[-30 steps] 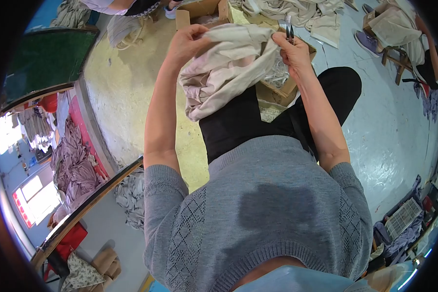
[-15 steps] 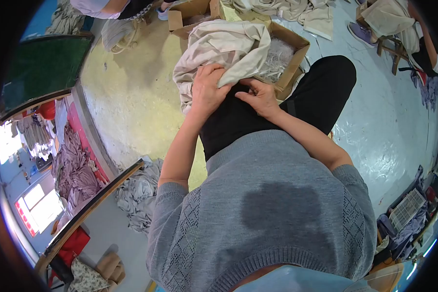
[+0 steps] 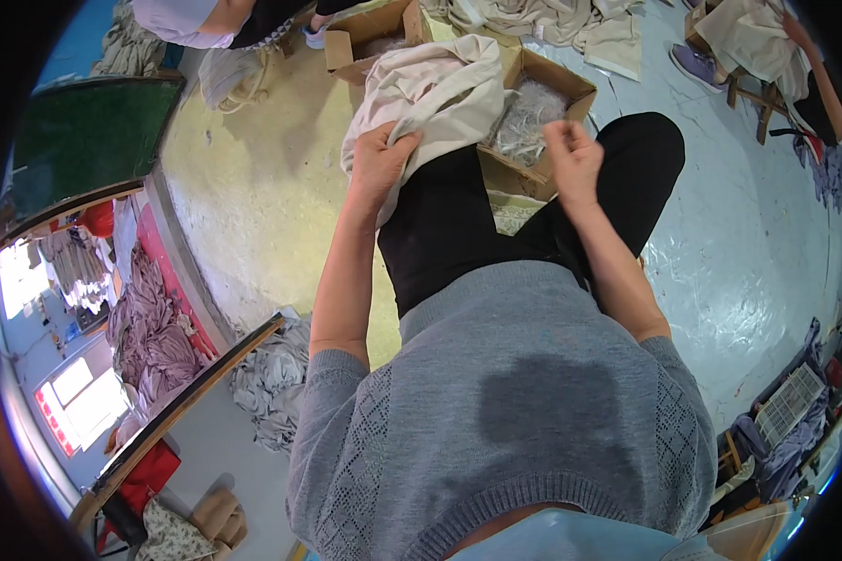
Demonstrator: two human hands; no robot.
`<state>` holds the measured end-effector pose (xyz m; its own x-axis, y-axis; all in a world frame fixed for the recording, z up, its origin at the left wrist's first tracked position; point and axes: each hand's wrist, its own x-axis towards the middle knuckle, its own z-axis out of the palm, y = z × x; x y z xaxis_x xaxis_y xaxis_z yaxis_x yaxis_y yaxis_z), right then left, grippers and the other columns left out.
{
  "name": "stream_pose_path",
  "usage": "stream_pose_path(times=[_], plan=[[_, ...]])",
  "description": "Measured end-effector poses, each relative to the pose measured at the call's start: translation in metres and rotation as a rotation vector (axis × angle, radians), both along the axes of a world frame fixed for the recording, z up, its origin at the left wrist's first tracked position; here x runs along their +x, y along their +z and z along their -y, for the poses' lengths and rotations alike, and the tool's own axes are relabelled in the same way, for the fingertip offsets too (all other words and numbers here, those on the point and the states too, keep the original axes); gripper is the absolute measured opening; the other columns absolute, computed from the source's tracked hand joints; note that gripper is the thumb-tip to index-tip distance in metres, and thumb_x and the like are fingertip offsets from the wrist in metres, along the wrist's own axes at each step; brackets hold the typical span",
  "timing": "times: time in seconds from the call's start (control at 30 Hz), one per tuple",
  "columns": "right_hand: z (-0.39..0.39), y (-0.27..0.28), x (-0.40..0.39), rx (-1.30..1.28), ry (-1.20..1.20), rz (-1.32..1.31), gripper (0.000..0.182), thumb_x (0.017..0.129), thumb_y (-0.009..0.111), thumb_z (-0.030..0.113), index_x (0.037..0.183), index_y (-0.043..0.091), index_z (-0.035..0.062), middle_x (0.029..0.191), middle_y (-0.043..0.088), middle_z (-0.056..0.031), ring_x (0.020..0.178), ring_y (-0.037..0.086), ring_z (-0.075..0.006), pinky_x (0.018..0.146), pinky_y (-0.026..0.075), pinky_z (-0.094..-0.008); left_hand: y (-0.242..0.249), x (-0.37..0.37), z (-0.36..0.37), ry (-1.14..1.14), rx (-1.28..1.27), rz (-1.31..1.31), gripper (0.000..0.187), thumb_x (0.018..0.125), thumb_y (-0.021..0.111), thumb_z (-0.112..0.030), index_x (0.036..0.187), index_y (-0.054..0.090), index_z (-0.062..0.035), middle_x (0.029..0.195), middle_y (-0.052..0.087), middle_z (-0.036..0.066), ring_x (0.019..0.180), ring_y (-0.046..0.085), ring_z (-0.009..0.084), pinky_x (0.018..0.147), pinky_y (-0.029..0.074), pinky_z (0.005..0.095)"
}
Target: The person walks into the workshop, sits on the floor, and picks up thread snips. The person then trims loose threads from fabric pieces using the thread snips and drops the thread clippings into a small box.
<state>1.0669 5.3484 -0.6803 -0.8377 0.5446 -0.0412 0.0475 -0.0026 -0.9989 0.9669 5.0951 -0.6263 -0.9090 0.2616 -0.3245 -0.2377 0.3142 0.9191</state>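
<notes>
A cream-coloured piece of cloth [image 3: 449, 103], bunched up, lies over my left knee and hangs towards the open cardboard box. My left hand [image 3: 381, 164] is closed on its near edge, thumb on top. Off to the right, my right hand [image 3: 573, 164] is raised over the box's near right corner, apart from the cloth. Its fingers are drawn together in a pinch and slightly blurred; whatever is between them, if anything, is too small to make out. Inside the cardboard box [image 3: 571, 107] is a heap of pale thread-like or plastic scraps [image 3: 529, 122].
Another cardboard box [image 3: 346, 56] stands behind, left of more cream cloth [image 3: 571, 28] on the floor. Two other people sit at the upper left and upper right. Grey cloth [image 3: 271, 383] is piled by the mirror frame [image 3: 196, 397] on my left. A crate [image 3: 789, 404] is at right.
My right hand has left the cloth's edge and moved right and up, over the box. My left hand keeps hold of the cloth, which has shifted slightly.
</notes>
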Motion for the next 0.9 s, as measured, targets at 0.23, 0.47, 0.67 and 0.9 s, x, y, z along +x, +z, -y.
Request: stream_pose_path(times=[0.23, 0.47, 0.67, 0.9], plan=[[-0.069, 0.006, -0.059, 0.783, 0.056, 0.378, 0.029, 0.085, 0.070, 0.021, 0.105, 0.068, -0.0007, 0.075, 0.066, -0.0019, 0.069, 0.057, -0.0068, 0.064, 0.046, -0.0248, 0.012, -0.010, 0.003, 0.012, 0.213, 0.153, 0.021, 0.087, 0.066, -0.017, 0.100, 0.069, -0.0008, 0.085, 0.065, -0.001, 0.074, 0.056, 0.0064, 0.066, 0.045, 0.0229], [-0.020, 0.065, -0.063, -0.068, 0.304, -0.049, 0.027, 0.095, 0.060, 0.022, 0.110, 0.068, 0.0010, 0.078, 0.064, 0.0022, 0.058, 0.047, -0.0020, 0.054, 0.039, -0.0182, 0.038, -0.009, 0.015, -0.091, 0.214, 0.334, 0.031, 0.090, 0.068, -0.027, 0.104, 0.068, -0.0002, 0.091, 0.066, 0.001, 0.077, 0.058, 0.0063, 0.070, 0.047, 0.0227], [0.022, 0.090, -0.036, -0.238, 0.338, -0.052, 0.019, 0.092, 0.064, 0.018, 0.097, 0.069, -0.0003, 0.072, 0.061, 0.0029, 0.065, 0.051, -0.0024, 0.057, 0.040, -0.0190, 0.061, 0.017, -0.001, -0.157, 0.276, 0.123, 0.030, 0.094, 0.062, -0.026, 0.109, 0.067, -0.0003, 0.094, 0.064, -0.003, 0.083, 0.055, 0.0042, 0.071, 0.046, 0.0229], [0.045, 0.073, 0.004, -0.314, 0.212, 0.077, 0.025, 0.083, 0.074, 0.013, 0.100, 0.065, -0.0016, 0.081, 0.061, 0.0026, 0.070, 0.053, -0.0032, 0.065, 0.045, -0.0185, 0.045, 0.085, -0.065, -0.346, -0.179, -0.664, 0.029, 0.086, 0.063, -0.020, 0.111, 0.062, -0.0041, 0.108, 0.062, 0.018, 0.103, 0.059, 0.0352, 0.090, 0.047, 0.0413]])
